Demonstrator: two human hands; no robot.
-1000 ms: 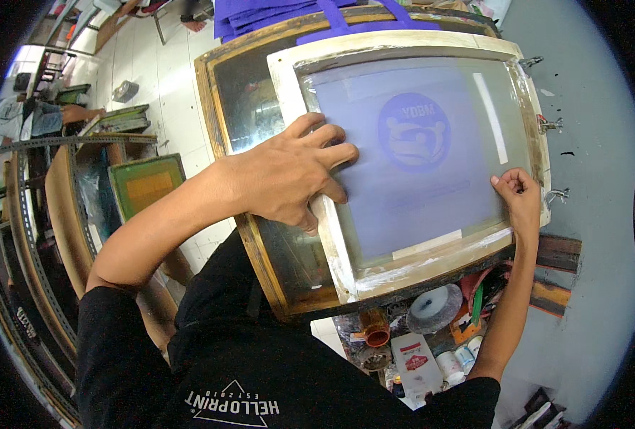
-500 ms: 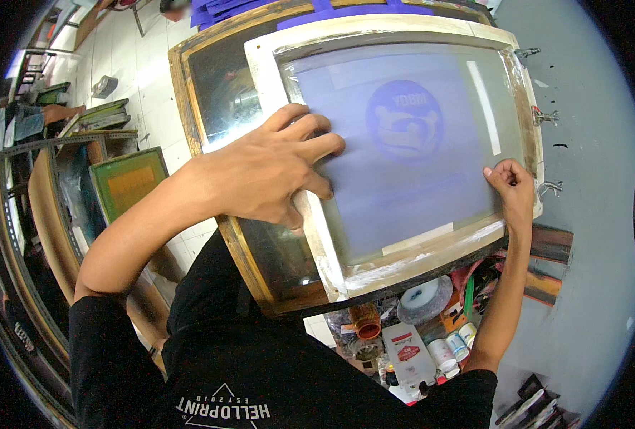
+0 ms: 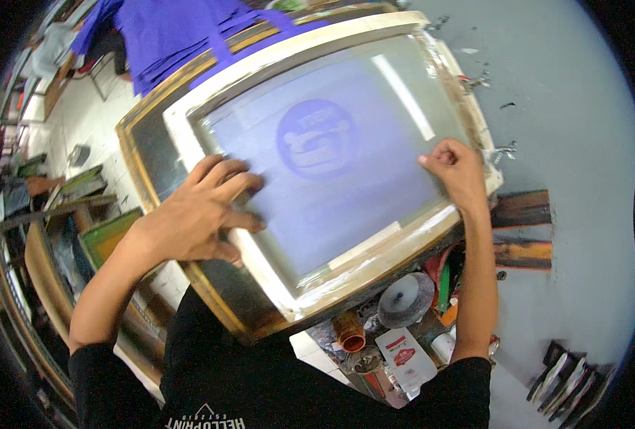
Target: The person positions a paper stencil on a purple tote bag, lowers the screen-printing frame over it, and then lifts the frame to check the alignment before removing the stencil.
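A white-edged silk-screen frame lies tilted across a larger dark board with a worn wooden rim. Through its mesh shows violet cloth and a darker round emblem. My left hand straddles the frame's left bar, thumb on the outer side and curled fingers over the inner side. My right hand hovers at or touches the mesh near the right bar, its fingers curled in; whatever they pinch, if anything, is hidden. Pale tape strips line the mesh edges.
Violet fabric is stacked behind the board. Metal wing clamps stick out at the frame's right, beside a grey wall. Below are a tape roll, a brown jar and a white packet. Racked frames stand left.
My view has swung, so the frame, board and both hands appear further left and more tilted. Both hands keep nearly the same places on the frame. More violet fabric shows.
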